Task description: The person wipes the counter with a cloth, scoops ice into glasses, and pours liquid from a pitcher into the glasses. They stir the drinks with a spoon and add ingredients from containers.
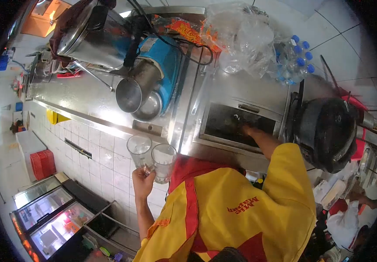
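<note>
My left hand [143, 181] holds two clear glass mugs by their handles, fingers closed round them. One mug [139, 148] is at the upper left, the other mug [164, 159] beside it on the right, both with their mouths facing me. My right hand [246, 130] reaches into the dark opening [223, 124] of a steel counter bin; its fingers are hidden in shadow, and what they touch cannot be made out. The steel sliding lid [249, 94] lies behind the opening.
A blue machine [171, 56] with a steel cup [129, 95] stands on the counter, near a large steel pot [101, 39]. Capped bottles [295, 61] and plastic bags [245, 35] lie at the back. A black cooker [326, 131] is at the right. A person [343, 227] is at the lower right.
</note>
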Motion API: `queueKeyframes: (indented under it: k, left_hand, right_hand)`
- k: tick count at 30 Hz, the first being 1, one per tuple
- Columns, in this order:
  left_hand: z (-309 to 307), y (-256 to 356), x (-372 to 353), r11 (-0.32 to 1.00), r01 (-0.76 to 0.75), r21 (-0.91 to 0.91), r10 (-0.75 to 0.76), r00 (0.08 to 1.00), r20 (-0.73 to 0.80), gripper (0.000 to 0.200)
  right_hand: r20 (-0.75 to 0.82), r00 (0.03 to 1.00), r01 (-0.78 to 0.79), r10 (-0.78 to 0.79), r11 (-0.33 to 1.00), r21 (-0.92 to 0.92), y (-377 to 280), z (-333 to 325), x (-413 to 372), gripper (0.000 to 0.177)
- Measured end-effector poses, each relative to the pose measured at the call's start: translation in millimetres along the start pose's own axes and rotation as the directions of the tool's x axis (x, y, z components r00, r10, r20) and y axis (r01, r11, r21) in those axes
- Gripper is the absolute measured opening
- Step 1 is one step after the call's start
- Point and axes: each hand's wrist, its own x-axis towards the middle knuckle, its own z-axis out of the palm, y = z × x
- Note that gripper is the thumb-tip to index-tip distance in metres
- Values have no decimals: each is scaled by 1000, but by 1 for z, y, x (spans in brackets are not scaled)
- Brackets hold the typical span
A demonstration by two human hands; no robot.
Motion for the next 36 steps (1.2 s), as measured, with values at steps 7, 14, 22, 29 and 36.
queueKeyframes:
  k: [7,14,22,29,36]
  left_hand:
    - [10,21,6,994,-88,69,78,988,131,7]
    - [31,29,29,945,-289,154,228,917,326,17]
    - [59,58,40,885,-449,120,337,798,499,20]
    - [86,88,50,755,-642,130,427,633,646,22]
    - [124,120,50,709,-699,96,434,539,722,27]
  right_hand:
    - [33,990,-72,139,282,957,-51,-49,-42,41]
    - [-244,970,42,10,977,208,-102,-143,-133,30]
    - [-259,962,-38,85,983,180,-183,-264,-221,30]
    - [-249,968,13,-37,995,-94,-232,-421,-324,34]
    - [-111,994,-21,-23,926,-378,-307,-472,-341,28]
